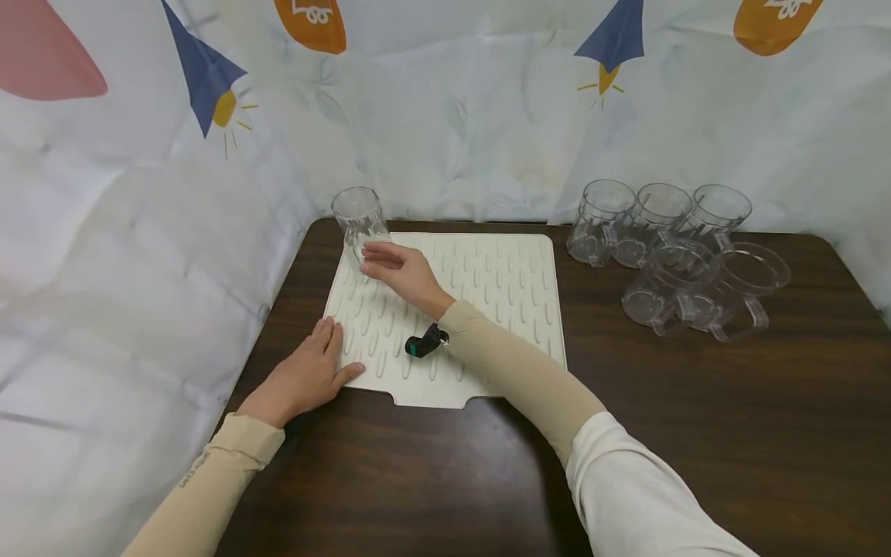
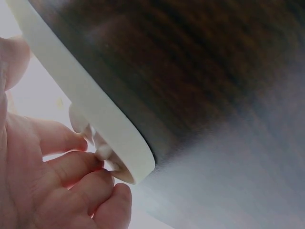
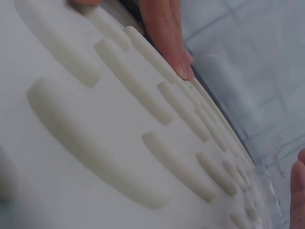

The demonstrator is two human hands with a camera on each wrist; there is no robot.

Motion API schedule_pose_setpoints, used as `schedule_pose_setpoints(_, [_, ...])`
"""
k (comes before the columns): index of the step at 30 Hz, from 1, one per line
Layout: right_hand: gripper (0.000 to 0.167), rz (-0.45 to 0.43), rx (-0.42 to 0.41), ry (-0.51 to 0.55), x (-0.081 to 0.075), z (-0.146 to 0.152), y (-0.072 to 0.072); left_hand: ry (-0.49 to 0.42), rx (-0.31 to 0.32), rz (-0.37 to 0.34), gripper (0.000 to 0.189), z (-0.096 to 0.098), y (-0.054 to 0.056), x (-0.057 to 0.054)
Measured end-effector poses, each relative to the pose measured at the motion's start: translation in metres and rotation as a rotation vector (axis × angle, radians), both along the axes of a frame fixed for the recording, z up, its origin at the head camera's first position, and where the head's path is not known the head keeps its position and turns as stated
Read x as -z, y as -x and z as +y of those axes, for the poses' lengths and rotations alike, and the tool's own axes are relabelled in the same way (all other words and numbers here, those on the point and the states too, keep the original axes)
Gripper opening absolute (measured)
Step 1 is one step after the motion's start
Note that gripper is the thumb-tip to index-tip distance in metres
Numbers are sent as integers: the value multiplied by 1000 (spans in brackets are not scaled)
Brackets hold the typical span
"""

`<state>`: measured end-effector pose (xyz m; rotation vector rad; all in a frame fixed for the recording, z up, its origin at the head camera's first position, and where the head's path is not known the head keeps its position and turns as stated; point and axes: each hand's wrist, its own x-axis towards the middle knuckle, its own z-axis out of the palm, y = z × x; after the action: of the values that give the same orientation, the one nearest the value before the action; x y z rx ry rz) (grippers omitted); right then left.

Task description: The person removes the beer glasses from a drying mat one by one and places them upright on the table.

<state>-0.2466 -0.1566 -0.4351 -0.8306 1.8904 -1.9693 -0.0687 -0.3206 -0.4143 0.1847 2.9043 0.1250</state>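
Observation:
A clear drinking glass stands upright on the far left corner of a cream ribbed drying mat. Beside it, my right hand has its fingers loosely extended at the glass's near right side; a small gap shows in the right wrist view, where only its fingertips appear. Whether the glass has a handle is hidden. My left hand rests flat on the mat's left edge, thumb spread over the near corner. The left wrist view shows its relaxed fingers along the mat's rim.
Several clear mugs with handles stand grouped at the back right of the dark wooden table. A patterned white curtain hangs behind and along the left side. A small black device sits at my right wrist.

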Motion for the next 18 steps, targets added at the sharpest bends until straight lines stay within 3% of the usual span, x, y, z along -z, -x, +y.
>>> schedule_pose_setpoints(18, [46, 7, 18, -30, 0, -14, -3, 12, 5, 15, 83, -1, -1, 0])
